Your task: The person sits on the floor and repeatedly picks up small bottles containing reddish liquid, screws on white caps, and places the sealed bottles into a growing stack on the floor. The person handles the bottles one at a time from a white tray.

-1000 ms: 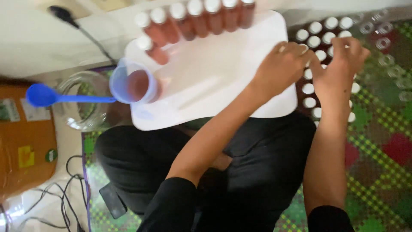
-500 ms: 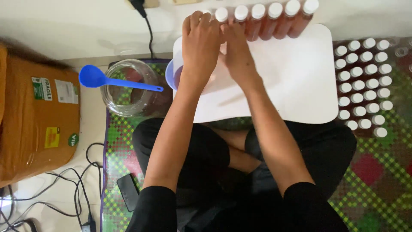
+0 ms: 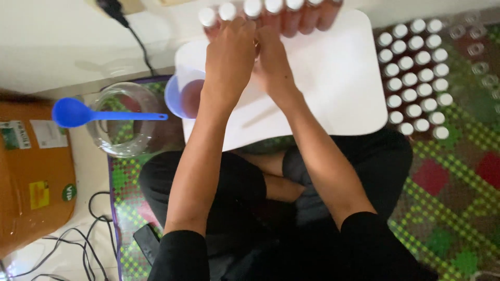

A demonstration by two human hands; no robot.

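Note:
My left hand (image 3: 229,52) and my right hand (image 3: 272,61) meet at the far edge of a white board (image 3: 333,78) lying across my lap. Their fingers close together on a small white-capped bottle (image 3: 253,10) in a row of brown bottles (image 3: 294,13) lying along that edge. Most of the bottle is hidden by the fingers. A pale blue cup (image 3: 183,96) holding something reddish brown stands at the board's left edge, just left of my left wrist.
A glass jar (image 3: 122,125) with a blue spoon (image 3: 78,112) across it stands left of the cup. Several white-capped bottles (image 3: 414,83) are grouped right of the board, with uncapped clear ones (image 3: 476,49) beyond. A cardboard box (image 3: 31,171) and cables (image 3: 99,218) lie at left.
Both hands left the bottle group at the right, crossed to the left end of the row on the board and have stayed together there. The view shifted.

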